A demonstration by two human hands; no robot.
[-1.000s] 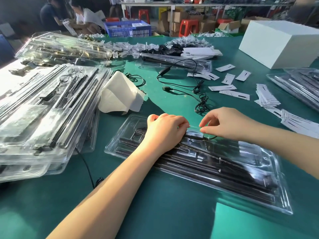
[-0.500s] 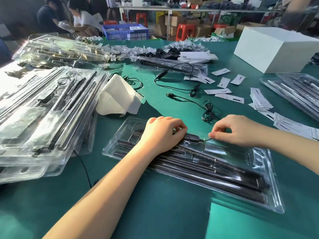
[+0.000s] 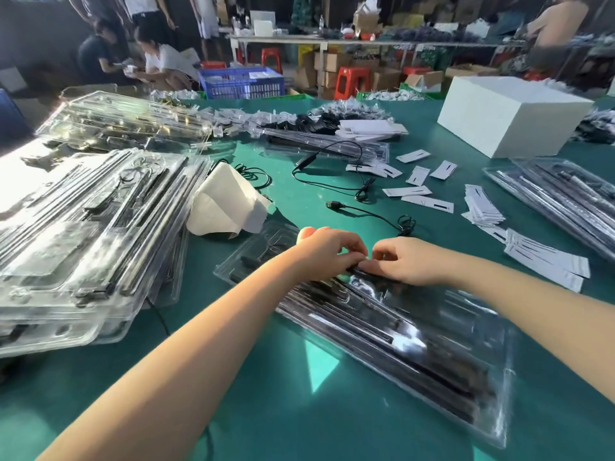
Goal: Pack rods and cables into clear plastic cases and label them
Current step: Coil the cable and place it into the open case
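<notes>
On the green table (image 3: 332, 427), the left hand (image 3: 327, 252) still presses rods into the open clear case (image 3: 466, 377), fingers curled. The right hand (image 3: 404, 261) has slid left to meet it, fingers pinching a dark cable end, apparently seating it. Labels (image 3: 427, 203) wait beyond.

Your right hand (image 3: 411, 261) moved left across the clear plastic case (image 3: 492, 387) until its fingertips met those of your left hand (image 3: 327, 252), both curled over a black rod (image 3: 357, 270).
</notes>
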